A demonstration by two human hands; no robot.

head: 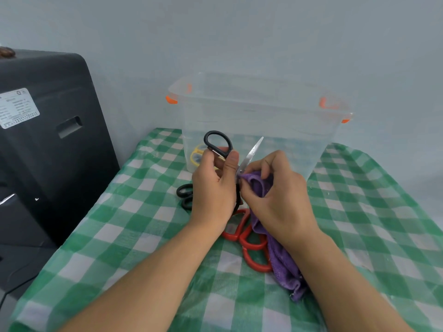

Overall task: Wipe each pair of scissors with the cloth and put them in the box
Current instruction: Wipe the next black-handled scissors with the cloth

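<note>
Left hand (213, 188) grips black-handled steel scissors (221, 146); right hand (273, 188) pinches purple cloth (257, 182) round the blade: best wiped tipward, fingers off the edge.

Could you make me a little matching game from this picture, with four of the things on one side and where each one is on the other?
Things:
1. black-handled scissors
2. yellow-handled scissors
3. red-handled scissors
4. purple cloth

Places:
A. inside the clear box
B. gripped in the left hand, blade pointing up
C. pinched by the right hand against the blade, its tail trailing onto the tablecloth
D. lying on the checked tablecloth under the forearms

Pairs: 1-B, 2-A, 3-D, 4-C
</note>
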